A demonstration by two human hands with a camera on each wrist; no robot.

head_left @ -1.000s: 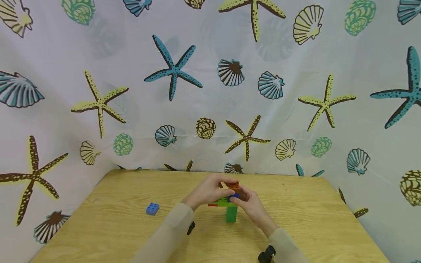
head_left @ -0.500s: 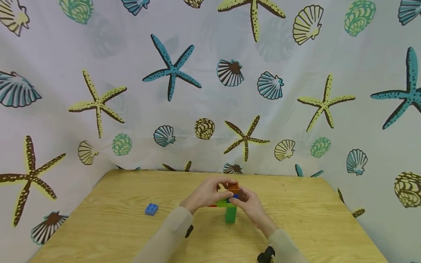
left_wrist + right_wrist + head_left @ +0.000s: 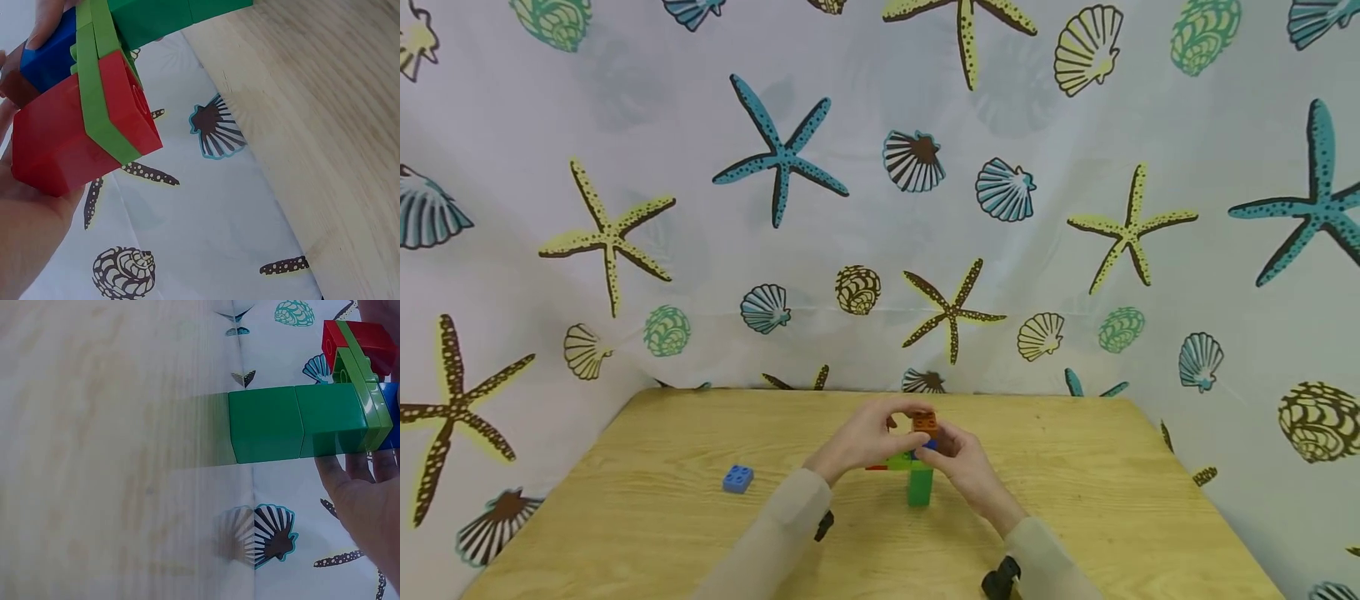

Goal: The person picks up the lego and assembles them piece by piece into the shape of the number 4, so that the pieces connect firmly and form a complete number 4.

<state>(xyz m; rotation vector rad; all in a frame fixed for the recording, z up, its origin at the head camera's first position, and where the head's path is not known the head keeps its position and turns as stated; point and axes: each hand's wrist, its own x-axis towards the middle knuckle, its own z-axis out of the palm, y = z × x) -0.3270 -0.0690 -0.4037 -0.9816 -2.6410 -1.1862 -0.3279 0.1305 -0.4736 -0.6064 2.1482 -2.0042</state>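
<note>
A toy building-brick structure stands on the table between both hands. Two stacked dark green bricks (image 3: pixel 265 425) form its leg, under light green plates (image 3: pixel 94 94). A red brick (image 3: pixel 53 137) sits on the plates' left part, a blue brick (image 3: pixel 53 53) above the leg, and an orange brick (image 3: pixel 924 423) on the blue one. My left hand (image 3: pixel 871 440) pinches the orange brick, its thumb low near the blue brick and its fingers at the top. My right hand (image 3: pixel 970 471) grips the blue brick from the right. Some fingertips are hidden behind the bricks.
A loose blue brick (image 3: pixel 737 478) lies on the wooden table (image 3: pixel 662 533) to the left. Behind the table hangs a white curtain (image 3: pixel 850 225) printed with starfish and shells. Dark wrist-camera pieces (image 3: pixel 1000 577) sit by the sleeves.
The head view has shifted slightly, so the scene drifts left. Both hands stay on the structure with little visible movement, and the bricks keep their arrangement.
</note>
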